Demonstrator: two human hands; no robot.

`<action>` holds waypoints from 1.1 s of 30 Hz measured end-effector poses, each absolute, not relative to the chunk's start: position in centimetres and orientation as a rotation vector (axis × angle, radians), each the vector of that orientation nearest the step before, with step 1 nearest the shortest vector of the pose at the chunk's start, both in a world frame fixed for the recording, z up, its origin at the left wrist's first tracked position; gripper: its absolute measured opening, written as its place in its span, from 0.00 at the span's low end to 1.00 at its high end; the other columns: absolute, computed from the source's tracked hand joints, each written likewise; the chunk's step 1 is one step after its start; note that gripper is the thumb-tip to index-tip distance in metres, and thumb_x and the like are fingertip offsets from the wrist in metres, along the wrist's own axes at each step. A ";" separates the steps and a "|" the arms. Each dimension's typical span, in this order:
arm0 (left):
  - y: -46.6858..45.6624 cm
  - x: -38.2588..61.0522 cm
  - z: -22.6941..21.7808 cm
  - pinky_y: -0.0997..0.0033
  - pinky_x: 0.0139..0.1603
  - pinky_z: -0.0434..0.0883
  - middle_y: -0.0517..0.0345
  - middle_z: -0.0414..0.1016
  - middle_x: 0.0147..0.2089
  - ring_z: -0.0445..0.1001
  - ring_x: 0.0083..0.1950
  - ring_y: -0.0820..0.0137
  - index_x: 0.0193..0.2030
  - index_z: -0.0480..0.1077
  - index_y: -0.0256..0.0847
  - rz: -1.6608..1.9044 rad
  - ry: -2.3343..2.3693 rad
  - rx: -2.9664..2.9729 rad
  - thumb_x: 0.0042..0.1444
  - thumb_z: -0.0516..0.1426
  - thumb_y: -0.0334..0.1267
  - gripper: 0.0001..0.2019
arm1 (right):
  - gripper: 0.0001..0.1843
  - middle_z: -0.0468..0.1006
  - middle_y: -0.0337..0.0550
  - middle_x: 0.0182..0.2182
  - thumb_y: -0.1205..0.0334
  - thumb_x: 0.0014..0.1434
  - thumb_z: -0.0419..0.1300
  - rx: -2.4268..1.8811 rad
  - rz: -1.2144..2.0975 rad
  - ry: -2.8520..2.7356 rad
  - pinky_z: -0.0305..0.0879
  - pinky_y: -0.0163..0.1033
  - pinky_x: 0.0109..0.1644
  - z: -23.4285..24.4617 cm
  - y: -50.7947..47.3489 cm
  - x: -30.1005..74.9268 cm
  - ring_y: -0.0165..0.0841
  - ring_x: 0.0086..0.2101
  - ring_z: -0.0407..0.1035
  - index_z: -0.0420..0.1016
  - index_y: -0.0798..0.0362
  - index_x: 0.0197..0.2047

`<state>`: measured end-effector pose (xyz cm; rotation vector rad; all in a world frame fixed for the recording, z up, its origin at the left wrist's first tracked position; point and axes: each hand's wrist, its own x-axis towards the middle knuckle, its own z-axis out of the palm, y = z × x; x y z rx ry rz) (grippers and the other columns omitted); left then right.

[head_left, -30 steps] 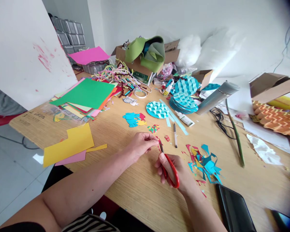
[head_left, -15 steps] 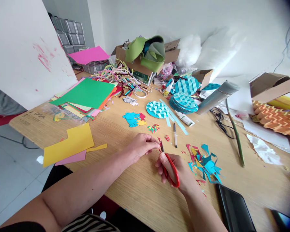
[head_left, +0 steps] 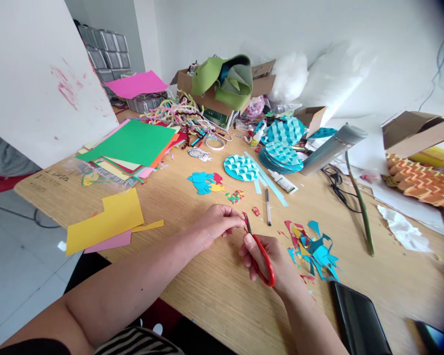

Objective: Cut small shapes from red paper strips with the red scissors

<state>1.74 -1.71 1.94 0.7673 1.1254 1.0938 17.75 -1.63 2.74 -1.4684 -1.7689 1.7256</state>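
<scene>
My right hand (head_left: 263,259) grips a pair of scissors (head_left: 265,265) by red handles, with the dark blades pointing up and away. Between the fingertips of my left hand (head_left: 222,223) is pinched a small piece of red paper (head_left: 243,215), right at the scissor tips. Just beyond lie tiny red cut-outs (head_left: 256,211) and a pile of small multicoloured paper bits (head_left: 235,196). Farther off rest fish-shaped paper cut-outs (head_left: 201,183) in blue, red and yellow. Blue, red and yellow paper scraps (head_left: 320,251) are heaped to the right of my right hand.
A pen (head_left: 268,207) lies beyond the scissors, near a wavy blue paper disc (head_left: 240,168) and a glue bottle (head_left: 283,182). Yellow paper (head_left: 107,224) and a coloured paper stack (head_left: 133,143) sit left. A black phone-like object (head_left: 358,318) lies front right; a grey cylinder (head_left: 333,148) stands behind.
The fingers of my right hand have shifted very slightly on the scissors. My left hand and the red paper have stayed nearly still.
</scene>
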 end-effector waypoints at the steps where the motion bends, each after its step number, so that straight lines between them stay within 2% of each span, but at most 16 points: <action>1: -1.7 1.7 1.9 0.75 0.21 0.52 0.63 0.64 0.21 0.58 0.21 0.79 0.24 0.69 0.36 1.087 1.123 0.772 0.38 0.61 0.38 0.08 | 0.28 0.70 0.36 0.15 0.36 0.50 0.60 -1.470 1.726 -1.765 0.52 0.28 0.14 2.7 -1.6 17.7 0.25 0.11 0.64 0.68 0.56 0.24; 13: -1.7 1.8 1.9 0.75 0.21 0.52 0.64 0.64 0.20 0.58 0.21 0.79 0.24 0.69 0.36 1.097 1.119 0.770 0.37 0.62 0.38 0.09 | 0.29 0.70 0.36 0.15 0.35 0.51 0.58 -1.455 1.695 -1.825 0.53 0.28 0.14 2.9 -1.7 17.7 0.26 0.13 0.65 0.71 0.56 0.27; 27: -1.7 1.7 1.9 0.75 0.22 0.52 0.64 0.63 0.20 0.57 0.21 0.79 0.23 0.69 0.36 1.096 1.109 0.773 0.38 0.61 0.38 0.08 | 0.25 0.69 0.34 0.15 0.40 0.53 0.60 -1.465 1.733 -1.789 0.50 0.26 0.14 2.7 -1.7 18.0 0.23 0.11 0.63 0.69 0.57 0.25; 33: -1.7 1.7 1.8 0.75 0.21 0.51 0.65 0.61 0.18 0.57 0.20 0.79 0.23 0.67 0.36 1.100 1.099 0.771 0.39 0.61 0.38 0.08 | 0.26 0.69 0.35 0.14 0.39 0.52 0.60 -1.468 1.727 -1.780 0.51 0.26 0.14 2.8 -1.8 17.9 0.23 0.11 0.63 0.68 0.56 0.24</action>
